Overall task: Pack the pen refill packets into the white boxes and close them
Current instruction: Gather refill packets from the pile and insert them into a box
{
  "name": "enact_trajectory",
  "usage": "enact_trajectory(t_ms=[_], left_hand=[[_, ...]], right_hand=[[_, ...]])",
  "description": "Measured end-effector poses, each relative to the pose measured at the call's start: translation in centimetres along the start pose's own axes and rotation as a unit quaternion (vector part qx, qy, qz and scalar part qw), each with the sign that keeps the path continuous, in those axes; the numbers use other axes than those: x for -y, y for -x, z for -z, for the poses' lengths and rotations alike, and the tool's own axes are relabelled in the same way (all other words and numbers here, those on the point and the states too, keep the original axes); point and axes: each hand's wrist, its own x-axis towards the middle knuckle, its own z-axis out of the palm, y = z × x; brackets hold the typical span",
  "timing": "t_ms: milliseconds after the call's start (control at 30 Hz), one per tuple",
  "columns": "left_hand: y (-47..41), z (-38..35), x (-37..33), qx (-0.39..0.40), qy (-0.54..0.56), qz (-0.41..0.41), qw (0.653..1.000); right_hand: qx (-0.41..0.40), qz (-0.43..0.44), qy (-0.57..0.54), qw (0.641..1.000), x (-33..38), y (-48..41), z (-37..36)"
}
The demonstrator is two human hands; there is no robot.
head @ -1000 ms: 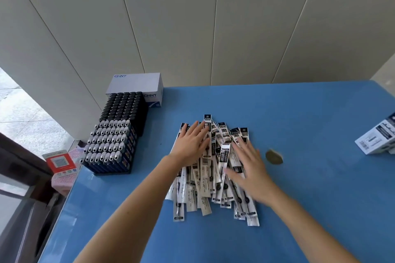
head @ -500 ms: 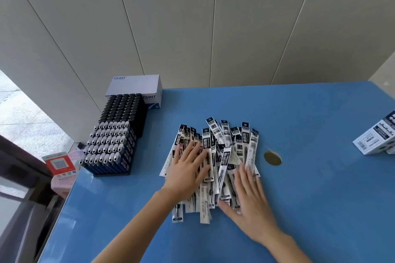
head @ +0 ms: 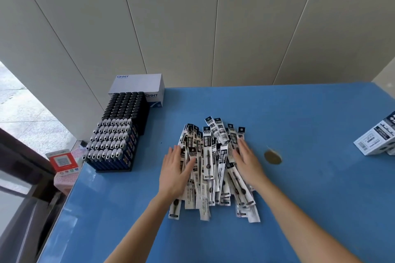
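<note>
1. My left hand [head: 176,172] and right hand [head: 248,164] both lie flat with straight fingers, grasping nothing; each rests against one flank of the heap of pen refill packets [head: 210,168].
2. The packets lie in a loose overlapping pile on the blue table [head: 310,209], directly in front of me and between my two hands.
3. Their long axes run roughly away from me, dark printed headers at the far end and pale tails toward my wrists. The far ends fan out a little, so the bundle is not yet squared.
4. My left palm covers the left edge of the pile, its fingertips among the headers. My right palm lies on the right edge, with a few packets sticking out beneath my wrist.
5. The white boxes [head: 376,141] stand at the table's right edge, well apart from the pile and past a brown spot [head: 273,157] on the surface. My right hand is the nearer one to them.
6. I judge the step in hand to be gathering: the packets need squeezing into one aligned bundle before they can slide lengthwise into a box.
7. Off to my left stand trays of what look like lighters [head: 113,143], with a CHNT box [head: 139,83] behind them; neither touches the pile.
</note>
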Motion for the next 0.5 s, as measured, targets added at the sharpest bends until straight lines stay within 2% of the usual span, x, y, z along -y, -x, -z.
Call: enact_trajectory(t_ms=[167,267,400,500], left_hand=[[1.2,-1.8,-1.4,-0.006,0.002,-0.018,1.0],[1.3,-1.7,-1.6,-0.002,0.04,-0.015,0.999],[2.2,-0.8,-1.1,-0.003,0.151,0.012,0.989],[3.3,-1.0,-0.8,-0.008,0.143,-0.003,0.99]], right_hand=[[0.016,0.021,-0.018,0.999,1.4,1.0,-2.6],[0.03,0.009,-0.104,0.994,1.6,1.0,-2.3],[-0.029,0.002,-0.182,0.983,1.0,2.8,-1.1],[-0.034,0.002,-0.155,0.987,0.4,4.4,-1.7]])
